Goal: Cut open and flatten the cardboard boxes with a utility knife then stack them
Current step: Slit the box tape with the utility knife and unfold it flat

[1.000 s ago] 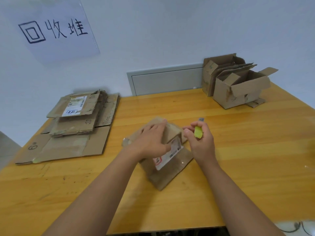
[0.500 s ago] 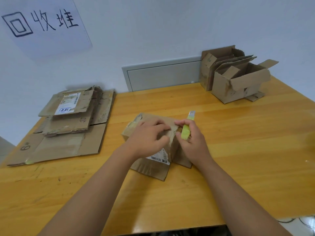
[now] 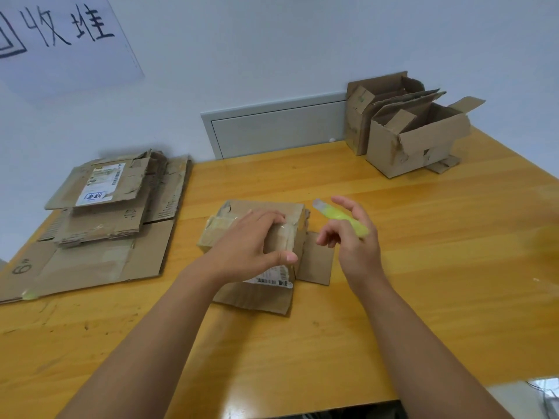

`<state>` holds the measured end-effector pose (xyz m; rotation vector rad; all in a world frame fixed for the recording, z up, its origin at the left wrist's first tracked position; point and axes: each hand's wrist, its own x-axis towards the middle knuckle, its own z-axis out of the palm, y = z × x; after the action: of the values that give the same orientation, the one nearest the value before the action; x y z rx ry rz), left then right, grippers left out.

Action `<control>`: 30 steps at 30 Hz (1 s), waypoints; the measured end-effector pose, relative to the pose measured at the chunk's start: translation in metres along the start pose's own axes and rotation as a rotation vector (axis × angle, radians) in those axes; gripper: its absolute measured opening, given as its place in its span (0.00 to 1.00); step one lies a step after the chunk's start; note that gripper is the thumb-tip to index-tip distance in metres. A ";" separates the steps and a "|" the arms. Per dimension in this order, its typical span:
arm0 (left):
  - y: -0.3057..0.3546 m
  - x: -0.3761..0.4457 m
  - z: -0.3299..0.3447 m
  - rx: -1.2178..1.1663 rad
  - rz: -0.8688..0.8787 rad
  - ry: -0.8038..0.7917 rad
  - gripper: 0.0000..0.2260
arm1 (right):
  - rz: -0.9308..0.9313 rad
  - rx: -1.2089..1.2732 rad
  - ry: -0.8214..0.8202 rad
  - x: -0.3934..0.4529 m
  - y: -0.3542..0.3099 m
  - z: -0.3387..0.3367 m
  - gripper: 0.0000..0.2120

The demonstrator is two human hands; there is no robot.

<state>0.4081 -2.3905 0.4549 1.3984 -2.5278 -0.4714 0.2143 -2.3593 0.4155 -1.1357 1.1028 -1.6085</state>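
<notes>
A small taped cardboard box with a shipping label stands in the middle of the wooden table, two of its flaps lying flat towards me and to the right. My left hand grips the box from above, fingers on top and thumb on the near side. My right hand hovers just right of the box and holds a yellow-green utility knife, its tip pointing up and left; the fingers are partly spread. A stack of flattened boxes lies at the left of the table.
Two open, uncut cardboard boxes stand at the back right against the wall. A grey panel is set in the wall behind the table. A paper sign with handwriting hangs upper left. The table's near edge runs along the bottom.
The box has been turned and set more upright under my left hand. My right hand has lifted off the box and moved right with the knife, its fingers spreading.
</notes>
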 end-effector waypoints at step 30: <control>-0.001 0.002 0.002 -0.049 -0.017 0.013 0.33 | 0.101 -0.077 -0.066 -0.003 0.008 0.009 0.07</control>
<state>0.4075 -2.3924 0.4522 1.4018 -2.4788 -0.5222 0.2247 -2.3601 0.4092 -1.1564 1.1684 -1.4515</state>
